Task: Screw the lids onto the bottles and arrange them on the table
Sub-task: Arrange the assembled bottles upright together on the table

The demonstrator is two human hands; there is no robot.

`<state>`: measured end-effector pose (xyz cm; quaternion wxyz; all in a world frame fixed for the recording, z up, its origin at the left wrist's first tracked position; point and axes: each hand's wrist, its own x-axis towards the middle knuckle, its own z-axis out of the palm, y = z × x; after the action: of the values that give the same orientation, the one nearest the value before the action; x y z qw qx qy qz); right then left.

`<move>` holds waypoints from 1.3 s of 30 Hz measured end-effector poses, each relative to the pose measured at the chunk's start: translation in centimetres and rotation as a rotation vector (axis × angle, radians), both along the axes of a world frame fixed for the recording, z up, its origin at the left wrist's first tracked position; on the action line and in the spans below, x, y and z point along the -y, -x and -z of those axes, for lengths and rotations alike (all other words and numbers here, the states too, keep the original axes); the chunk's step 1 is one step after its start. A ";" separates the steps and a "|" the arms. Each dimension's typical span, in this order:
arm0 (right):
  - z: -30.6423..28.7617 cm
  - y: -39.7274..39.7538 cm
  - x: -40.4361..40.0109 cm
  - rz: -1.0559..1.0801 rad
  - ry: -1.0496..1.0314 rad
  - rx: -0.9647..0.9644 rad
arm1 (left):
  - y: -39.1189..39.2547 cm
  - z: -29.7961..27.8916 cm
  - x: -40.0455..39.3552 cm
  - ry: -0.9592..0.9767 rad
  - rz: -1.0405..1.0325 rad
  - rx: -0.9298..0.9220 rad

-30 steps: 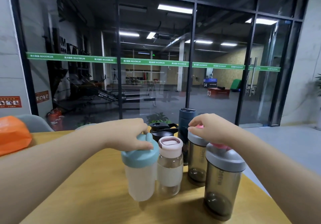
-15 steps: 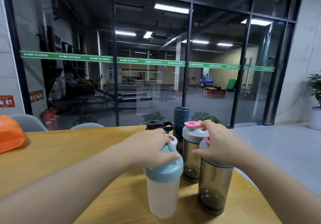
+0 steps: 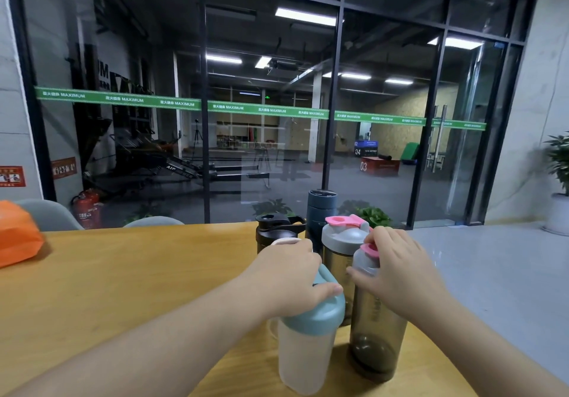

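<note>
2 bottles stand nearest, upright and just beside each other on the wooden table (image 3: 129, 279): a white bottle (image 3: 304, 356) with a teal lid (image 3: 320, 310) on the left and a smoky grey bottle (image 3: 377, 332) on the right. The left hand (image 3: 289, 276) sits directly over the teal lid, fingers curled round it and thumb on its rim; the right hand (image 3: 397, 270) curls round the grey bottle's lid, whose pink flap (image 3: 371, 249) shows between the fingers. Each bottle's long axis runs straight down from its grip, so any twist should turn about that vertical line, and each hand is already the nearer one for its own bottle. Behind stand a second grey bottle (image 3: 343, 249) with a pink flap, a pale pink lid (image 3: 284, 241) half hidden by the left hand, a black bottle (image 3: 274, 230), and farthest a dark blue flask (image 3: 320, 212).
</note>
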<state>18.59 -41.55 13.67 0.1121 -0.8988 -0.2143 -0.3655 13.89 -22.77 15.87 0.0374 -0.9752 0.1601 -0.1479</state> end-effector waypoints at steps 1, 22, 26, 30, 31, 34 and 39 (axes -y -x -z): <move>0.2 -0.1 0.0 -0.007 -0.016 0.029 | 0.0 0.1 0.0 -0.006 -0.009 -0.001; 4.8 0.4 1.7 -0.072 -0.122 0.167 | 2.0 5.6 -1.1 0.912 0.002 0.032; 5.6 0.1 1.5 -0.034 -0.122 0.189 | 2.0 7.0 -0.7 1.032 0.000 0.091; 5.6 0.1 1.3 -0.011 -0.121 0.217 | 2.2 7.0 -0.2 1.049 0.002 0.126; 5.6 0.2 1.3 -0.005 -0.123 0.221 | 2.2 7.1 -0.1 1.043 -0.003 0.125; 5.6 0.2 1.1 0.010 -0.127 0.220 | 2.2 7.1 0.1 1.034 -0.002 0.120; 5.6 0.9 0.5 0.078 -0.114 0.153 | 2.5 7.1 0.1 1.000 0.029 0.153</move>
<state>17.69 -42.05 8.08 0.1323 -0.8681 -0.1658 -0.4488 11.44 -22.85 8.75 -0.4248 -0.8579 0.0799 -0.2779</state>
